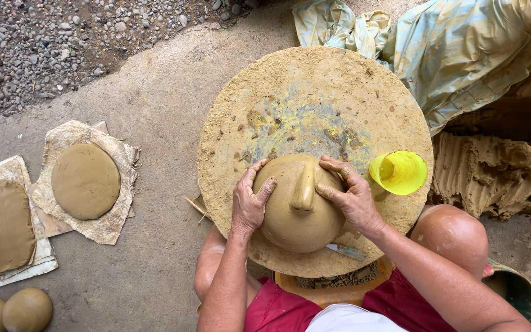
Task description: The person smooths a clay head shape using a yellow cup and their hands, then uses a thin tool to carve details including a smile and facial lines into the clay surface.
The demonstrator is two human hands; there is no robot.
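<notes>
Both hands, left hand (250, 203) and right hand (348, 195), lie spread, fingers extended, against a rounded brown clay dome (299, 206) with a raised central ridge; neither is clenched. The dome sits on a round clay-crusted wooden board (314, 104); a yellow plastic cup (399, 172) stands just right of the dome.

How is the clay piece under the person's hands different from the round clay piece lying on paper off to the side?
The domed clay piece bulges high and carries a raised ridge down its middle; the round flat slab lies thin and smooth. The dome sits on the round work board, with the left hand and right hand pressed on its sides; the slab rests untouched on crumpled paper. Both are wet brown clay.
</notes>
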